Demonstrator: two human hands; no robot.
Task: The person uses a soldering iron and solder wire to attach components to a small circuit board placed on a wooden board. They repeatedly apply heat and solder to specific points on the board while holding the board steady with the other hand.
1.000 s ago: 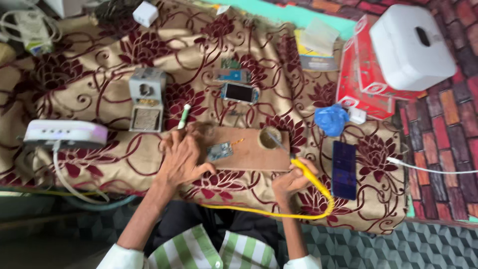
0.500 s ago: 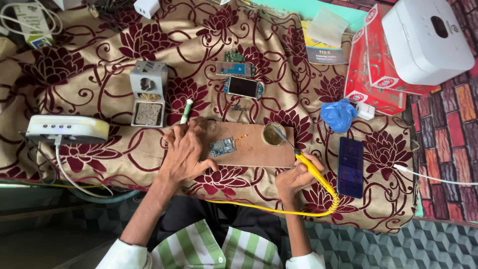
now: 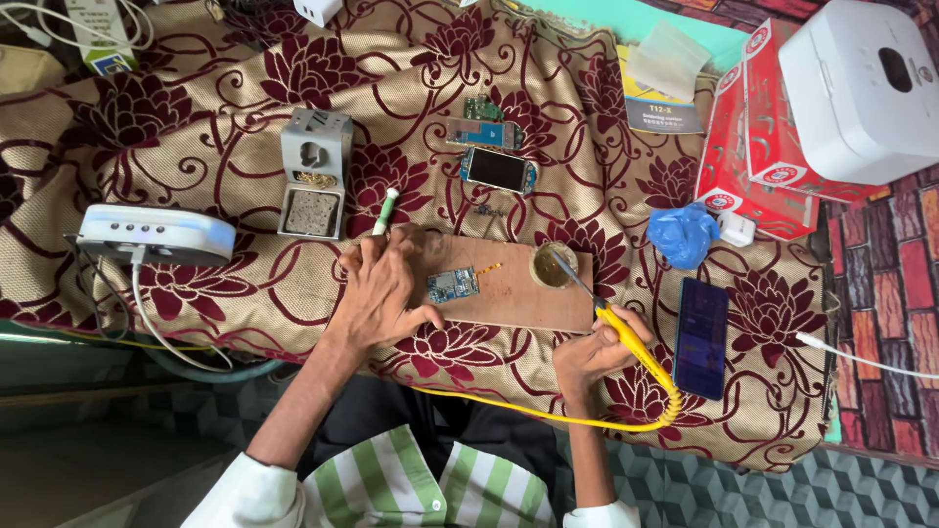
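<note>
Maroon-flowered beige cloth (image 3: 196,127); yellow soldering iron (image 3: 626,337)

A small electronics repair bench: yellow soldering iron (image 3: 626,337), circuit boards (image 3: 452,286), opened phones (image 3: 498,168); floral cloth (image 3: 196,127) over the table.

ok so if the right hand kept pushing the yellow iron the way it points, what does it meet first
Probably the small round tin on the wooden board: the right hand aims the yellow soldering iron up-left, its tip already at the tin's rim.

A matt wooden board (image 3: 509,286) lies on soft woven floral cloth (image 3: 196,127), a glossy dark glass phone (image 3: 701,337) near the cloth's right edge, a smooth yellow plastic iron (image 3: 626,337) with a metal tip, and crumpled blue plastic (image 3: 682,235) beside glossy red cardboard boxes (image 3: 748,147).
</note>
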